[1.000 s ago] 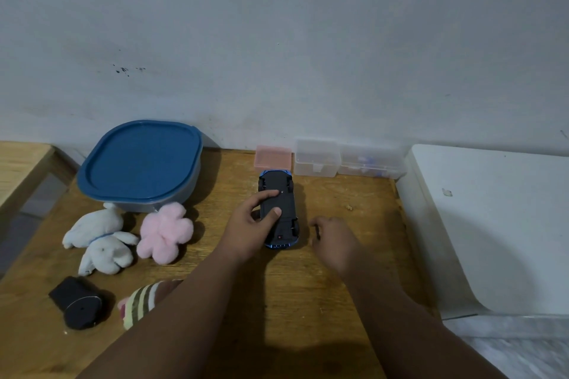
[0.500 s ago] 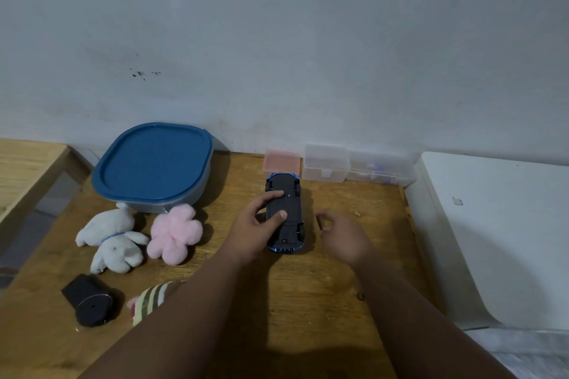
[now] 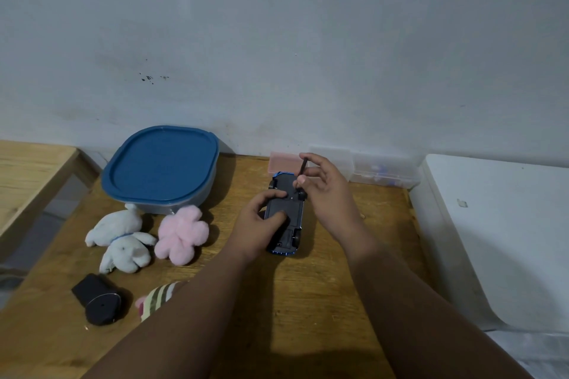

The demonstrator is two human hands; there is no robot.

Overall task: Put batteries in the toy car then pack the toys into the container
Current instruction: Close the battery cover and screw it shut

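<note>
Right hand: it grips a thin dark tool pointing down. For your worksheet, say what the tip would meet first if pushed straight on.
Probably the upturned underside of the toy car, which the left hand steadies; the right hand holds the tool just above it, though depth is unclear.

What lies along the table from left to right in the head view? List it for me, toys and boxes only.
White plush rabbit → pink plush flower → upturned toy car under the left hand → clear plastic boxes by the wall → white bin. The blue-lidded container spans the rabbit and flower, so it is left out.
</note>
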